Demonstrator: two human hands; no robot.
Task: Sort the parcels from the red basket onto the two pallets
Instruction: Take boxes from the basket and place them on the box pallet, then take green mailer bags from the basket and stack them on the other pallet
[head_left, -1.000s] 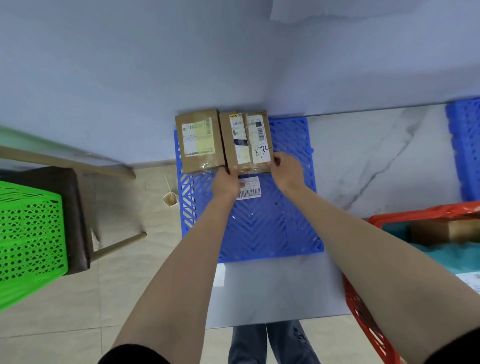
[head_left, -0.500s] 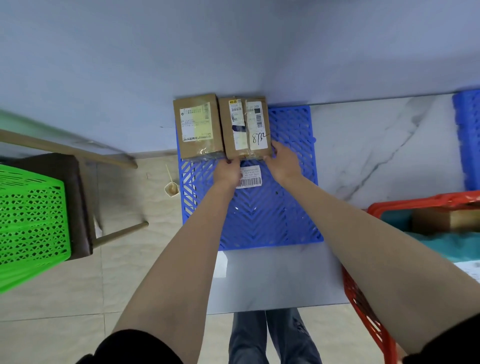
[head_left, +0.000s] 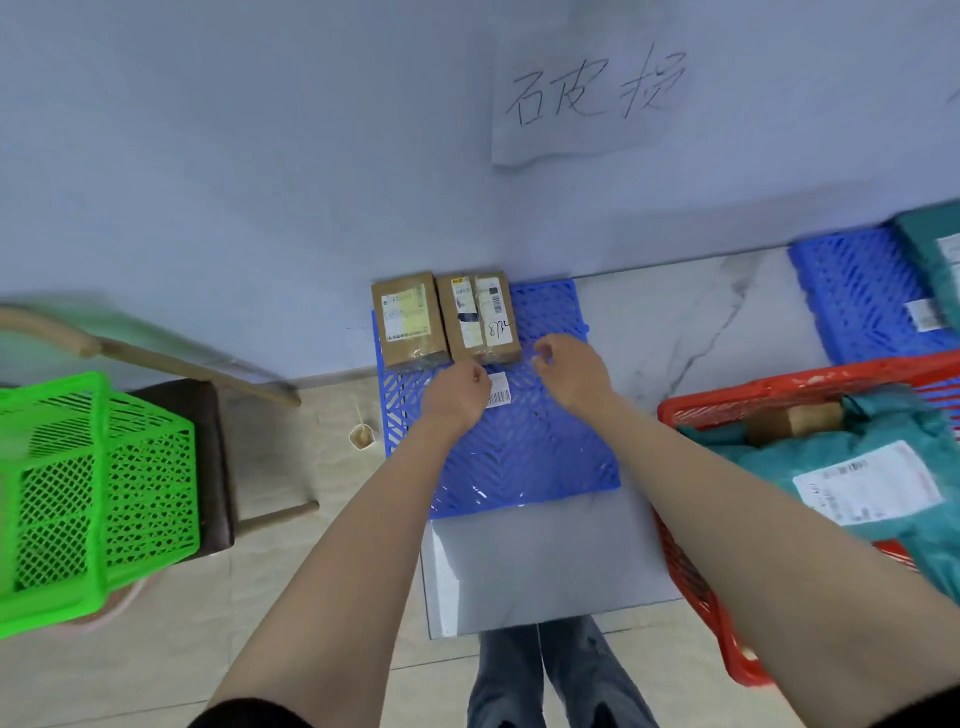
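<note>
Two brown cardboard parcels lie side by side at the far edge of the left blue pallet (head_left: 524, 457), against the wall: one on the left (head_left: 408, 319) and one marked "8732" (head_left: 478, 317) beside it. My left hand (head_left: 460, 389) hovers just in front of the second parcel, fingers curled, holding nothing. To its right, my right hand (head_left: 569, 366) is also off the parcel, fingers loosely apart. The red basket (head_left: 691, 415) at the right holds teal bagged parcels (head_left: 857, 467) and a brown box (head_left: 795, 421). A second blue pallet (head_left: 852, 291) lies at the far right with a teal parcel (head_left: 930, 249) on it.
A green basket (head_left: 93, 493) sits on a dark chair (head_left: 192, 415) at the left. A small cup (head_left: 361, 434) stands on the floor beside the pallet. A handwritten paper sign (head_left: 592, 98) hangs on the wall. A barcode label (head_left: 500, 389) lies on the left pallet.
Both hands have let go of the "8732" parcel and drawn back slightly. The camera view has tilted up and turned right, showing the sign and more of the red basket.
</note>
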